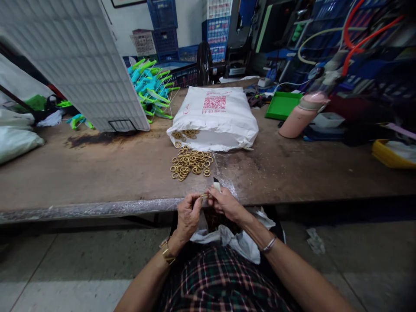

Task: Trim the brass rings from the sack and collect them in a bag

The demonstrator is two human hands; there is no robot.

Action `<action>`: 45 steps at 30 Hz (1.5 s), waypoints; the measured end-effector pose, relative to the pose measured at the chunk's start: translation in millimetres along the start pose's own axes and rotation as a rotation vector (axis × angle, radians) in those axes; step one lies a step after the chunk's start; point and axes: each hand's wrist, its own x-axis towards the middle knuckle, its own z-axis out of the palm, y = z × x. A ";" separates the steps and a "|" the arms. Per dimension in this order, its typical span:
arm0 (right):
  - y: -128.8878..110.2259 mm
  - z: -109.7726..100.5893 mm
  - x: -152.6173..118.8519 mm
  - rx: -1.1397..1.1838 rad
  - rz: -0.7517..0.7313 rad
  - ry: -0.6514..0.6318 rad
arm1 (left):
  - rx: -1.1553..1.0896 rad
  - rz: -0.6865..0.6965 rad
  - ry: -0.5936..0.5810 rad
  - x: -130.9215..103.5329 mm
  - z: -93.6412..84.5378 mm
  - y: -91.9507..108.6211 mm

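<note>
My two hands, left (189, 215) and right (226, 203), pinch one ring (204, 196), partly finger-hidden. Piled rings (191, 162) overlap, uncountable.

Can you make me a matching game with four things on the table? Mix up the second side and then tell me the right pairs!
Things:
1. Pile of rings
2. Sack
3. Bottle
4. Tray

Colours and places:
A. Pink, with a strap at its top
B. White, with a red square pattern printed on it
C. Bright green, just behind the pink thing
D. Gold-coloured, in front of an open bag

Right pairs: 1-D, 2-B, 3-A, 4-C
</note>
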 end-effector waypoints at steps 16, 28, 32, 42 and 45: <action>-7.1 4.7 -0.2 -0.438 -0.241 0.111 | -0.390 -0.451 -0.243 -5.1 0.2 -4.9; 13.7 -6.3 1.3 -0.961 -0.484 0.110 | -0.402 -0.401 -0.220 -5.1 -1.3 -5.0; 17.5 -6.4 -4.3 -1.142 -0.510 0.027 | -0.318 -0.344 -0.195 -3.1 -1.8 -7.5; 12.2 -3.0 -4.2 -1.367 -0.392 0.061 | -0.228 -0.285 -0.175 -2.6 -2.7 -2.8; 10.8 -2.5 -5.1 -1.407 -0.369 0.039 | -0.234 -0.271 -0.185 -2.3 -3.7 -5.4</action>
